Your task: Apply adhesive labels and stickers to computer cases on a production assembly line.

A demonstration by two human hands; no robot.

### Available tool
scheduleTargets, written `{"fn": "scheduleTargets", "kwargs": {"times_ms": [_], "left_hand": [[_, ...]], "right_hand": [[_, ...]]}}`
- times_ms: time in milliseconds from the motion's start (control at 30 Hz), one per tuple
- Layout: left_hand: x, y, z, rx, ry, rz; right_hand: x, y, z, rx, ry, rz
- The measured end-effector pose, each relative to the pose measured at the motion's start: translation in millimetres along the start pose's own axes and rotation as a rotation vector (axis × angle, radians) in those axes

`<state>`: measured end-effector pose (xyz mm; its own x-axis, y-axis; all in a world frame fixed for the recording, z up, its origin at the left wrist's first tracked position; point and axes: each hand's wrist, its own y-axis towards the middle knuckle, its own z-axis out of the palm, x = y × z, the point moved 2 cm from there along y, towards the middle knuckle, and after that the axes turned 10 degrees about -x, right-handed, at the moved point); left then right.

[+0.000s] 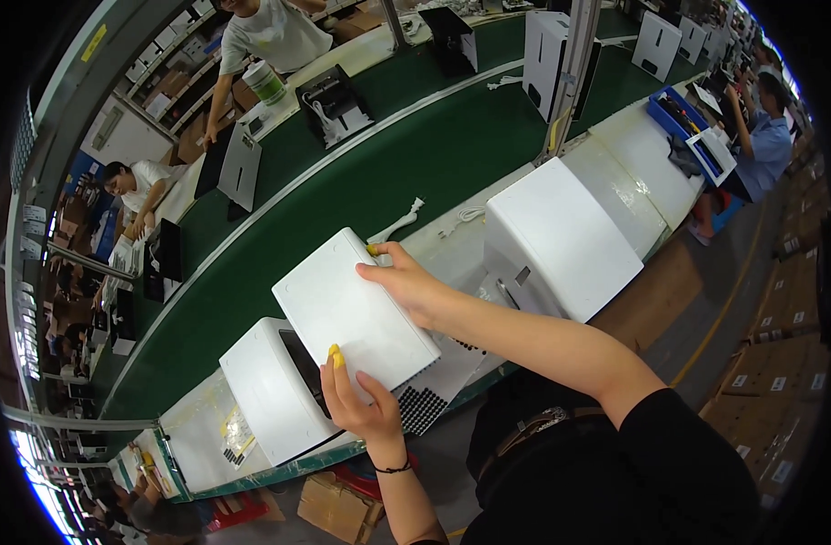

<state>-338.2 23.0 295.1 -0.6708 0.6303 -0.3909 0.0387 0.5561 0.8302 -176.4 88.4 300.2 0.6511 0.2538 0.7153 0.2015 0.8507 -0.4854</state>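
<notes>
Holding a white casing (350, 304) at the bench (187, 451), between 2 other white units (561, 238). Got the right hand (408, 283) clamped on its upper right edge. Got the left hand (366, 411) up against its lower side, can't tell if actually gripping. Wearing yellow finger covers (335, 353). Spotting a sheet of black dots (422, 410) just beside, green conveyor (406, 177) beyond.

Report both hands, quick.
Left hand: fingers against the white box, firmness of grip unclear.
Right hand: closed, holding the same box's edge.
</notes>
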Motion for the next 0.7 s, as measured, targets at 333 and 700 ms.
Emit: {"fn": "scheduleTargets", "kwargs": {"times_ms": [333,700], "left_hand": [[16,33,17,0.221,0.117,0.038],[35,-207,30,0.756,0.029,-0.173]], "right_hand": [[-29,-16,-60,-0.192,-0.406,-0.952],[-191,10,-271,-0.331,-1.776,-0.774]]}}
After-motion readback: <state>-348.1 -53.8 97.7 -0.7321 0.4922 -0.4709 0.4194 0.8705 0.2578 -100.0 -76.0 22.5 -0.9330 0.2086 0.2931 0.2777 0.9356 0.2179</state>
